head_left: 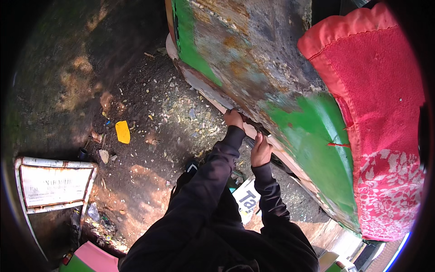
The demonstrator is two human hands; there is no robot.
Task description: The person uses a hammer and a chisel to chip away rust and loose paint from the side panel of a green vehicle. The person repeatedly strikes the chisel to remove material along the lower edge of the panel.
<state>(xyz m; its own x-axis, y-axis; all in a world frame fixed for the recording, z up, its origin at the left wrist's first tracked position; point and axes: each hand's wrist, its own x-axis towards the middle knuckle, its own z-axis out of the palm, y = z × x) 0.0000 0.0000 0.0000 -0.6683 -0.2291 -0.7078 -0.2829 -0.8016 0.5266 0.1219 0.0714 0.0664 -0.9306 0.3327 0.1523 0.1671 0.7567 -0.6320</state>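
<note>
Both arms, in dark long sleeves, reach forward from the body to the edge of a large curved body panel of green paint worn to brown and grey patches. The left hand is farther forward, its back upward and its fingers bent in against the edge. The right hand sits nearer the body and just right of it, fingers curled, thumb pointing forward along the same edge. Whether either hand grips the edge or something small cannot be told, as the fingertips are hidden. The panel lies ahead and to the right of both hands; a long pale pinkish strip follows its edge, passing close by the right hand.
</note>
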